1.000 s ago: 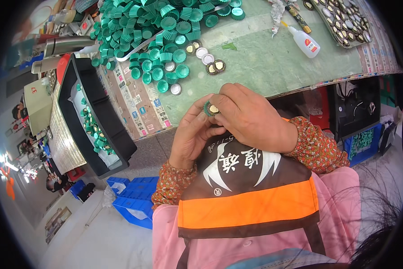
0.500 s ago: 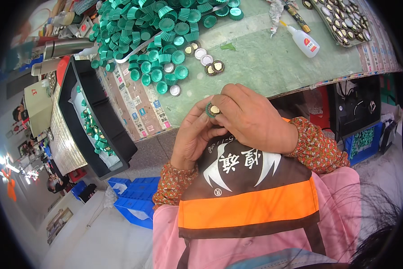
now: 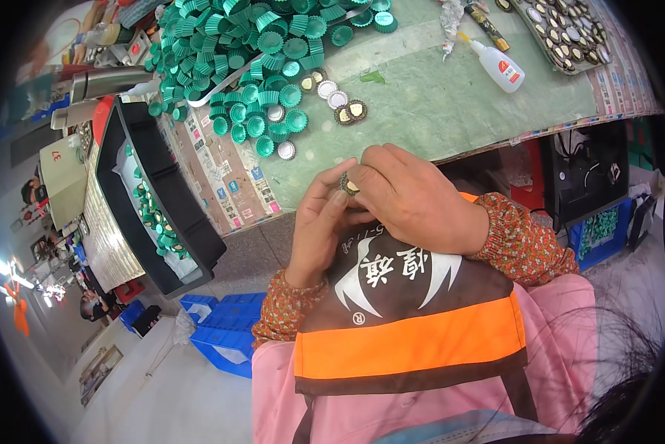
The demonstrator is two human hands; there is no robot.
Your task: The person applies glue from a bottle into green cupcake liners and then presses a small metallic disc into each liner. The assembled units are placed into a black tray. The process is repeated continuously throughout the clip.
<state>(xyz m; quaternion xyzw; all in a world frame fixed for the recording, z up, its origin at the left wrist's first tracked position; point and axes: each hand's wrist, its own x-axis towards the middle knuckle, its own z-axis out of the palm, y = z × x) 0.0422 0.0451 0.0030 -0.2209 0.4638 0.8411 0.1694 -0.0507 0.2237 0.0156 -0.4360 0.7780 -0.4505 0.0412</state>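
A small crimped bottle cap [image 3: 349,185] with a green edge and a pale gold face is pinched between my hands, just past the table's near edge. My left hand [image 3: 317,222] grips it from the left with thumb and fingers. From the right, my right hand [image 3: 410,200] has its fingertips on the cap, hiding part of it. Beyond my hands, green bottle caps [image 3: 221,59] lie in a big heap on the table. At the heap's right edge are a few white caps [image 3: 337,100] and dark caps with pale gold faces [image 3: 356,109].
A white glue bottle [image 3: 501,68] lies at the table's far right, near a tray [image 3: 569,33] of dark and gold caps. On the left stands a black bin [image 3: 192,222] holding green-and-gold caps [image 3: 152,214]. Blue crates [image 3: 229,325] sit on the floor below.
Both hands stay in nearly the same place. The cap has turned slightly between my fingers, and less of its gold face shows. The view has shifted a little.
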